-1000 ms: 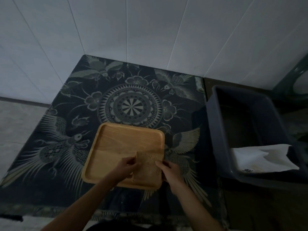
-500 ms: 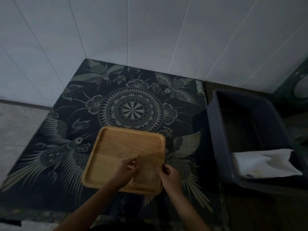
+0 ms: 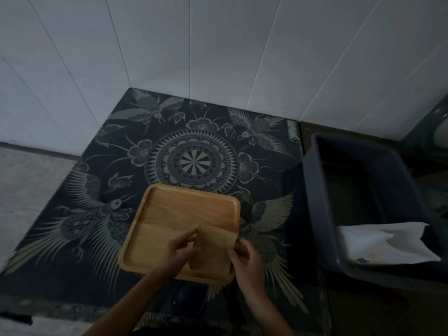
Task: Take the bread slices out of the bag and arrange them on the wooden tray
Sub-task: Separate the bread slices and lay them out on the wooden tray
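Light: dim; detail in the shadows is poor.
Left hand (image 3: 178,251): nearest the camera, reaching in from the near edge over the tray; fingers curled, fingertips pinching the left edge of the bread slice.
Right hand (image 3: 246,259): beside it at the tray's near right corner; fingers bent and closed on the right edge of the same slice.
Bread slice (image 3: 213,251): brown, roughly square, held between both hands over the near right part of the tray; its near end appears low against the tray floor, the far edge slightly raised. Whether it lies fully flat I cannot tell.
Tray (image 3: 184,214): light wood, square with rounded corners and a raised rim, turned a little askew; sits on the cloth towards the near middle. Only this one slice on it.
Cloth (image 3: 101,214): dark, printed with pale birds, flowers and a round medallion; covers the worktop under the tray.
Bin (image 3: 322,202): dark plastic tub to the right of the cloth, apart from the tray.
White sheet (image 3: 378,246): crumpled, paper or plastic not clear, lying in the near end of the bin.
Wall (image 3: 218,57): white tiles, behind the worktop on the far side.
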### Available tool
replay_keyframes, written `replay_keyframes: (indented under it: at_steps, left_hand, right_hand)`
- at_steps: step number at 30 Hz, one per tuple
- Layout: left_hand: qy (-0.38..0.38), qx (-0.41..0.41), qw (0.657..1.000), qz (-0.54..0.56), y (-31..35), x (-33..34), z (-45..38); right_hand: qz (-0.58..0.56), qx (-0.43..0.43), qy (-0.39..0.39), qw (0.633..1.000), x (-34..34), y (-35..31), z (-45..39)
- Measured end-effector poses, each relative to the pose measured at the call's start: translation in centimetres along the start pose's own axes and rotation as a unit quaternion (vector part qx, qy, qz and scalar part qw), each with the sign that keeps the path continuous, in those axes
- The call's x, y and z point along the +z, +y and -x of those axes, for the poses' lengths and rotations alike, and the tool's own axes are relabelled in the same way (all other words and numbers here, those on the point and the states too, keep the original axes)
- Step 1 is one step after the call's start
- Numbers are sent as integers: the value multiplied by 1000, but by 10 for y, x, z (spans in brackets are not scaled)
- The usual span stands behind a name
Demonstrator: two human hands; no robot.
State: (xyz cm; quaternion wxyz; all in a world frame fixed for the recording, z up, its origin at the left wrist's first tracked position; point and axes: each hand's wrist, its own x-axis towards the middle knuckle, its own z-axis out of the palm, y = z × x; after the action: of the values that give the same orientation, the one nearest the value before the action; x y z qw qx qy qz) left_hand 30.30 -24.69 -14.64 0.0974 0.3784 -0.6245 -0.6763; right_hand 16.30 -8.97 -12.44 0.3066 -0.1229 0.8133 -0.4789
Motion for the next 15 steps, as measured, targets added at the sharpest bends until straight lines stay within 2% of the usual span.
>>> replay_keyframes:
  at_steps: [7, 15]
  left_hand:
    - [-30, 47, 995, 87, -1, -12, 9]
    - [4, 11, 995, 100, 3, -41, 8]
  right_hand:
    - [-47, 19, -8, 999, -2, -2, 8]
    - [-50, 24, -36, 998, 22, -24, 7]
